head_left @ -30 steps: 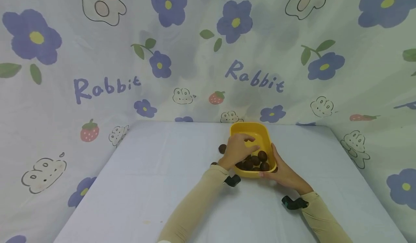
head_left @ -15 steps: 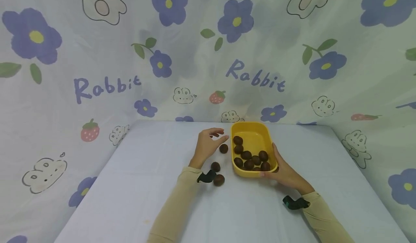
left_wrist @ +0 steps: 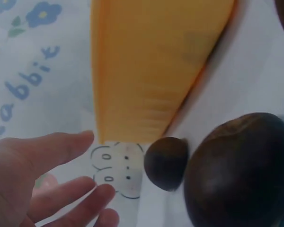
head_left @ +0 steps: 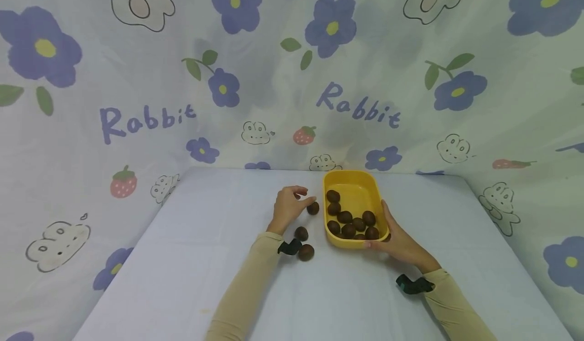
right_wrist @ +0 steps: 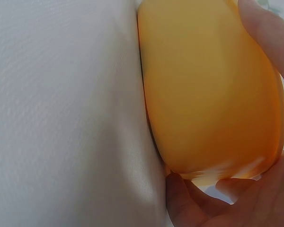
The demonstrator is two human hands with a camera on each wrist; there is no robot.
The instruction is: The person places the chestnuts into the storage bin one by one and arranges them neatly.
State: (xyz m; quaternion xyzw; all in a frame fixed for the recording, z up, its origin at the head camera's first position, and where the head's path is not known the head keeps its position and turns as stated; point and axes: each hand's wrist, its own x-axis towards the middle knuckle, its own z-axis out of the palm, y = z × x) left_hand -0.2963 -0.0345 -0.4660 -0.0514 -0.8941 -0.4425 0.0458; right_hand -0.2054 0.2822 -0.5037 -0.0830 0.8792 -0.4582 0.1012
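The yellow plastic box (head_left: 353,176) stands on the table with several brown chestnuts (head_left: 344,217) inside, mostly in its front and left part. My right hand (head_left: 399,239) grips the box's front right corner, thumb at the near rim and fingers along the side; in the right wrist view, fingers (right_wrist: 194,203) curl under the box wall (right_wrist: 203,94). My left hand (head_left: 288,205) hovers left of the box, thumb and fingers parted with nothing between them. Right by its thumb in the head view lies a loose chestnut (head_left: 313,208); the left wrist view shows this chestnut (left_wrist: 166,163) beyond the fingertips.
Two more chestnuts lie on the white table, one chestnut (head_left: 301,233) beside the left wrist and another chestnut (head_left: 306,252) nearer the front. A patterned cloth (head_left: 255,82) with flowers and rabbits hangs behind the table's back edge (head_left: 237,169).
My left hand has withdrawn from over the box to its left, then dropped slightly toward the loose chestnut. The chestnuts in the box's left part have come into sight. My right hand keeps its grip.
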